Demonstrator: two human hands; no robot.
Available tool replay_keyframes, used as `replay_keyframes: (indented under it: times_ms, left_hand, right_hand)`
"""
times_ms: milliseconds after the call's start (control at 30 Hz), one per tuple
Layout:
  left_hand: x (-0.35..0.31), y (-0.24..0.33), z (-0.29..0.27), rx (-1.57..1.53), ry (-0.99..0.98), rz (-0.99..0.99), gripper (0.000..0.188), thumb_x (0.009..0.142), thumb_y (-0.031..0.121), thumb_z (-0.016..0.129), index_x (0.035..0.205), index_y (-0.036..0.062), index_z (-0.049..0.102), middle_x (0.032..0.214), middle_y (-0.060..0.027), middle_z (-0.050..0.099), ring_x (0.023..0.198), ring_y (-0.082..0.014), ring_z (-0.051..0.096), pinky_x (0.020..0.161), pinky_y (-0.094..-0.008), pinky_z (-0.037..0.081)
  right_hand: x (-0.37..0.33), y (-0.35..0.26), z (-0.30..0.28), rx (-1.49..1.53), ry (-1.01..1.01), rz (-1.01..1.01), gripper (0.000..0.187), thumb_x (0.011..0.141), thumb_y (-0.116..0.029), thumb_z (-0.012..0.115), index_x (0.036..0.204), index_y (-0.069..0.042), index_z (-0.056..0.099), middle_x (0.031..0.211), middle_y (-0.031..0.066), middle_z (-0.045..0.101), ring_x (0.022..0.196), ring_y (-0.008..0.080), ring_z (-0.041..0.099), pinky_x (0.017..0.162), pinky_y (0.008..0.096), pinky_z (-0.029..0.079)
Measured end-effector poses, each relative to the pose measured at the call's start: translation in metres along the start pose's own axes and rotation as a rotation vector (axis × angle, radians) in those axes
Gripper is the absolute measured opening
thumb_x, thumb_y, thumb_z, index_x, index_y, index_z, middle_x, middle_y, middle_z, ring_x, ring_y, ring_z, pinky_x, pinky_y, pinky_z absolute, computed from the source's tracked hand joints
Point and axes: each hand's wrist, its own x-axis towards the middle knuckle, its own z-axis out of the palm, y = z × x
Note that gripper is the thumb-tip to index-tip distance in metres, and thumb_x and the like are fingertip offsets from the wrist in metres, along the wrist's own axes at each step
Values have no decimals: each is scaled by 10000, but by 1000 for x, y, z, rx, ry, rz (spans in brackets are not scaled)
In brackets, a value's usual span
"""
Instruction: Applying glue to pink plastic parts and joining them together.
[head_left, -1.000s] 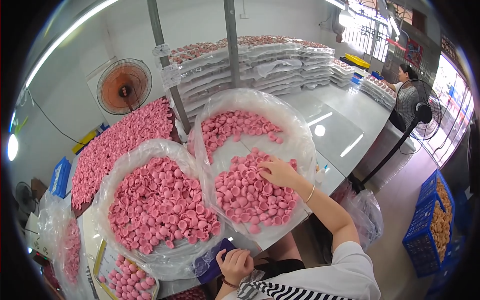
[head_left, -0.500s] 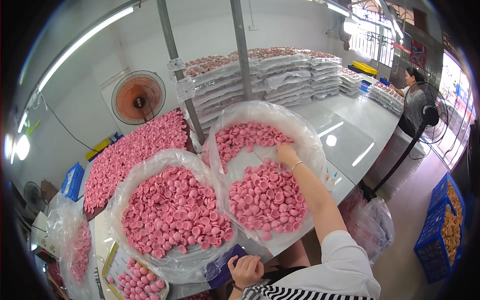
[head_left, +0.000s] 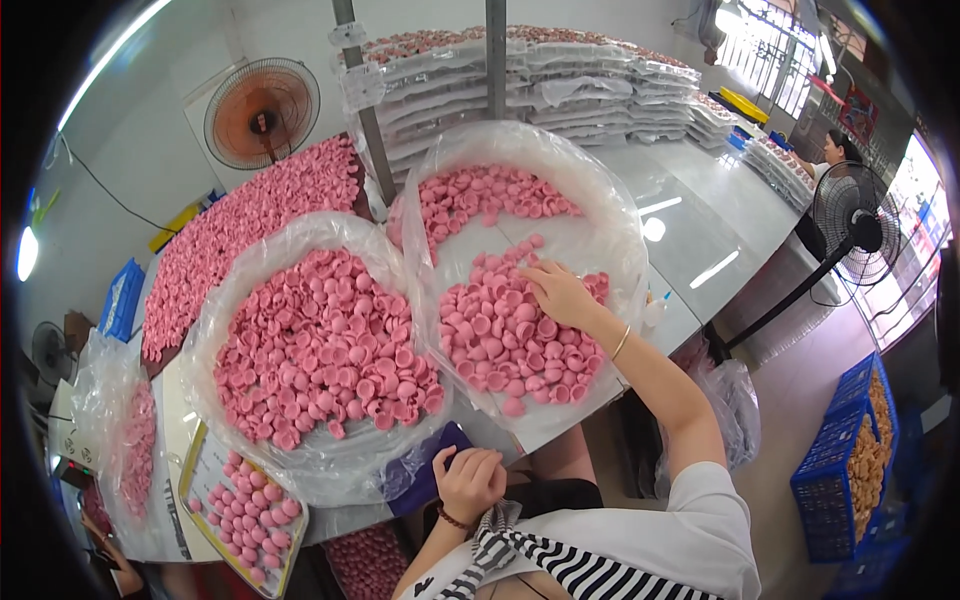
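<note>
My right hand [head_left: 560,293] reaches into the front heap of pink half-shells [head_left: 505,340] on the right plastic sheet. Its fingers are bent together, with the tips down among the shells, and I cannot make out what is between them. My left hand [head_left: 469,484] is curled closed at the table's front edge, beside a dark purple flat thing [head_left: 425,470]; whatever its palm holds is hidden. A second band of pink half-shells [head_left: 490,190] lies at the back of the same sheet. To the left, another plastic sheet [head_left: 215,290] holds a larger heap [head_left: 320,340].
A tray [head_left: 290,560] of pink balls stands at the front left. More pink pieces cover a board [head_left: 250,215] behind. Stacked trays [head_left: 560,90] line the wall. Fans [head_left: 262,115] stand around. Blue crates [head_left: 840,470] are on the floor at right; a person [head_left: 835,150] works far right.
My view has tilted down. My right hand has come back from between the two heaps to the front heap. My left hand stays curled by the table's edge.
</note>
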Motion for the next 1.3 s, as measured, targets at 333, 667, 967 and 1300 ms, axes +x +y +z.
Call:
replay_keyframes:
  times_ms: [333, 667, 967, 1300]
  left_hand:
    - [-4, 0, -30, -276, 74, -67, 174, 606, -17, 610, 746, 86, 610, 763, -18, 627, 688, -179, 585, 720, -333, 439]
    - [22, -10, -96, -163, 44, -222, 204, 639, -23, 604, 834, 37, 614, 808, -87, 626, 729, -261, 581, 717, -330, 442]
    - [212, -60, -48, -409, -100, -253, 463, 719, 145, 630, 1134, 0, 482, 1111, -129, 555, 1052, -218, 522, 882, -324, 394]
    - [334, -234, 137, 18, -98, -231, 818, 593, 329, 722, 1206, -58, 342, 1182, -268, 446, 1118, -382, 433, 944, -385, 368]
  right_hand:
    - [-21, -37, -55, 165, -31, 4, 310, 846, -154, 501, 1148, -110, 552, 1183, 188, 500, 1095, 349, 467, 924, 397, 378]
    - [-111, -67, -77, 333, 179, 119, 260, 769, -52, 574, 1026, -60, 617, 1144, 140, 522, 1031, 301, 497, 884, 363, 395]
    - [-141, -69, -105, 358, 264, 86, 235, 713, -26, 592, 943, -50, 633, 1089, 139, 556, 981, 299, 514, 838, 357, 415]
    - [-200, -58, -142, 314, 458, 282, 114, 664, -19, 563, 756, 11, 625, 883, 146, 597, 839, 291, 552, 761, 353, 438]
